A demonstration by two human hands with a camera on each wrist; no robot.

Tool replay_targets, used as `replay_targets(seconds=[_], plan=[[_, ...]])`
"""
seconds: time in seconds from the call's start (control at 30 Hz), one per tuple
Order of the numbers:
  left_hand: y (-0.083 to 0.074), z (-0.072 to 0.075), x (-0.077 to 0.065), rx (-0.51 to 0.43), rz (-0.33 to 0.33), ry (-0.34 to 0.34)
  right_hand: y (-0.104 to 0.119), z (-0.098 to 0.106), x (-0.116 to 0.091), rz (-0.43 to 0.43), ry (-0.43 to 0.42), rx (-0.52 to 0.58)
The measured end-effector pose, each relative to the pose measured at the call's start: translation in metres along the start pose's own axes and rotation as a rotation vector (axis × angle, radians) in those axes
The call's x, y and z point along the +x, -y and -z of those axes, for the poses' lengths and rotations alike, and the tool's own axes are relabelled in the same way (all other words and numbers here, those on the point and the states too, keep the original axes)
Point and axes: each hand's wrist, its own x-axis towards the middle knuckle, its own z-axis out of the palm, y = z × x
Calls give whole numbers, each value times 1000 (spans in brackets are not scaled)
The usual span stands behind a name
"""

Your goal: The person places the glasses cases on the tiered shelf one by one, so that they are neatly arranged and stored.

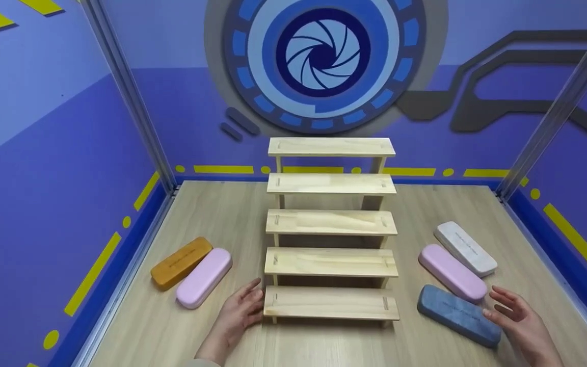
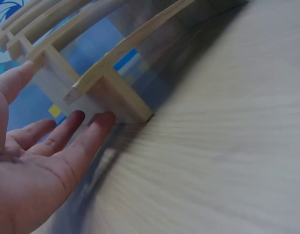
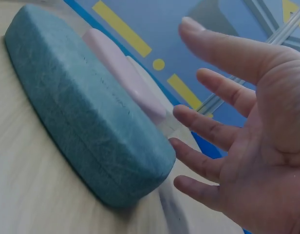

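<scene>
The right hand (image 1: 524, 326) is spread, thumb and fingers apart and curled round nothing, just off the near right end of a blue case (image 1: 457, 316). That case lies flat on the table (image 1: 344, 350), to the right of the wooden stand (image 1: 330, 223), and stretches from the hand leftward and away, its long axis slanting from far left to near right; so its near end, not its broad side, is what faces the palm. In the head view the thumb overlaps that end, but whether skin meets case I cannot tell. A pink case (image 1: 452, 272) lies just beyond it at a similar slant, with a white case (image 1: 465, 248) farther back. The left hand (image 1: 235, 316) is well apart from the blue case, across the stand: its fingers are also parted and grip nothing, close beside the left end of the lowest step (image 1: 330, 305), contact unclear. An orange-brown case (image 1: 181, 263) and a second pink one (image 1: 204, 278) lie beyond it, to the left.
</scene>
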Motion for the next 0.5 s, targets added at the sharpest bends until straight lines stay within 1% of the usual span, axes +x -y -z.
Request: replay_targets(seconds=[0.13,0.23,0.37,0.5], plan=[[5,-2,2,-1,-10,9,-7,-2,1,3,54,-2],[8,-2,3,-16,-17,12,-10,-5,2,5,79,-33],[10,-2,4,-34,-22,19,-13,-9,2,6,88,-77],[10,-3,5,-42,-27,11,-15,-13,2,-4,97,-49]])
